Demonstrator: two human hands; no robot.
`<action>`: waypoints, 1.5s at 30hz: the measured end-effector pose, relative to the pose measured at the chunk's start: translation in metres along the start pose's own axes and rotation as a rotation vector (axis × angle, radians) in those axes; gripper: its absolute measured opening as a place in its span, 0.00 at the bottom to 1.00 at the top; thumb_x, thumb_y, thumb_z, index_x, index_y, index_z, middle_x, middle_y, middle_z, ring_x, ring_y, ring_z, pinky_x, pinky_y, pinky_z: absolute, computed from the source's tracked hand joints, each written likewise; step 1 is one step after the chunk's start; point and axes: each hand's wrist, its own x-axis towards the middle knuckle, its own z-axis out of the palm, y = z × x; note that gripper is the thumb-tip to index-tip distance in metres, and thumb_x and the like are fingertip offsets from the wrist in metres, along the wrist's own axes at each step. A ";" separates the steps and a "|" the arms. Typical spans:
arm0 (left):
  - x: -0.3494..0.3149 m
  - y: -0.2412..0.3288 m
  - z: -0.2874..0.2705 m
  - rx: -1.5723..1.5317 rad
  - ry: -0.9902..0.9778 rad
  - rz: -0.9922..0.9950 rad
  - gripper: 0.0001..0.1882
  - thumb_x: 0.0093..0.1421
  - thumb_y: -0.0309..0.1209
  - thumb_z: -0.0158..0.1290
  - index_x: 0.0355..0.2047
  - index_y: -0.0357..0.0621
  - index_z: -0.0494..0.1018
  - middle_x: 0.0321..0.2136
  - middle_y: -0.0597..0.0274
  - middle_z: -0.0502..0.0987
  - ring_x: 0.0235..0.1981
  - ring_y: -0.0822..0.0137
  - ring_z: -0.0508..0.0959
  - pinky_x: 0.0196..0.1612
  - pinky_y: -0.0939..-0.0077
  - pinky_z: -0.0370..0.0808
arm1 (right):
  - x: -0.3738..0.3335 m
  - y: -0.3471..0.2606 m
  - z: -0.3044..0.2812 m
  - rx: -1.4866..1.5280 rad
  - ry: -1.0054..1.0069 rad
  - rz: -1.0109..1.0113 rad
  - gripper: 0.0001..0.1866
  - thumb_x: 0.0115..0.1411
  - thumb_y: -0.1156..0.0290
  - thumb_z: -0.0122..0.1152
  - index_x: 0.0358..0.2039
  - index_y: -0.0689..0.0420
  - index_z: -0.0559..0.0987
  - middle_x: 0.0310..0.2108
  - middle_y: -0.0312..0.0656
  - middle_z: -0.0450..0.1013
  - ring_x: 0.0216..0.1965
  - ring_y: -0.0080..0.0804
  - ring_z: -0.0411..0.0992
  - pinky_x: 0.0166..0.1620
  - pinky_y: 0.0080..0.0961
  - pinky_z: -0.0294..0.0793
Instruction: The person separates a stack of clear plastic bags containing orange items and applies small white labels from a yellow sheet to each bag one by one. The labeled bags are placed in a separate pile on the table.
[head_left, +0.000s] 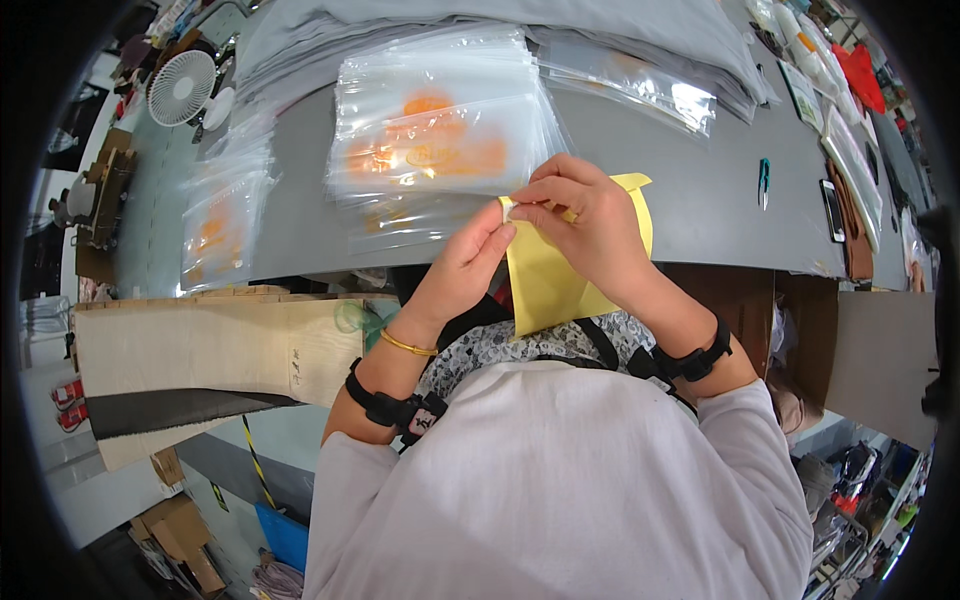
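Observation:
A flat yellow piece (548, 282), of cloth or thin sheet material, hangs at the table's front edge over my lap. My left hand (468, 262) pinches its upper left corner, where a small white bit (508, 208) shows between the fingertips; I cannot make out what it is. My right hand (590, 225) reaches over the yellow piece, its thumb and fingers closed at the same corner, close to the left fingertips. Just beyond both hands lies a stack of clear plastic bags (440, 100) with orange print.
Folded grey fabric (480, 25) is piled along the back of the grey table (690, 215). More clear bags (215, 225) lie at left. Teal thread snips (764, 183) and a phone (832, 210) rest at right. A white fan (182, 88) stands far left; cardboard (190, 345) is below.

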 end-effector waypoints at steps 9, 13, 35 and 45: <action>0.028 -0.026 -0.013 -0.014 -0.039 -0.006 0.10 0.80 0.29 0.43 0.49 0.38 0.73 0.41 0.73 0.75 0.43 0.84 0.71 0.48 0.83 0.72 | 0.011 0.008 0.006 -0.133 0.012 0.047 0.06 0.58 0.76 0.72 0.34 0.60 0.82 0.36 0.39 0.77 0.34 0.39 0.79 0.36 0.32 0.80; 0.034 -0.029 -0.022 -0.008 -0.014 -0.031 0.09 0.80 0.29 0.43 0.47 0.39 0.73 0.38 0.75 0.73 0.39 0.84 0.69 0.44 0.84 0.70 | 0.019 0.007 0.012 -0.156 0.000 0.075 0.06 0.59 0.76 0.72 0.35 0.61 0.81 0.37 0.40 0.76 0.34 0.40 0.79 0.37 0.33 0.80; 0.018 -0.018 -0.038 -0.031 0.056 -0.169 0.10 0.80 0.32 0.45 0.48 0.40 0.74 0.34 0.76 0.72 0.34 0.84 0.68 0.37 0.84 0.68 | 0.018 0.015 0.036 -0.071 -0.070 0.141 0.05 0.64 0.78 0.70 0.37 0.63 0.81 0.37 0.39 0.75 0.34 0.32 0.77 0.37 0.28 0.78; -0.017 0.004 -0.053 0.511 0.121 0.030 0.08 0.75 0.23 0.42 0.48 0.35 0.71 0.31 0.51 0.76 0.32 0.63 0.77 0.38 0.69 0.73 | 0.004 -0.010 -0.004 0.230 -0.127 0.145 0.02 0.67 0.76 0.66 0.38 0.60 0.81 0.38 0.38 0.76 0.39 0.31 0.76 0.40 0.25 0.75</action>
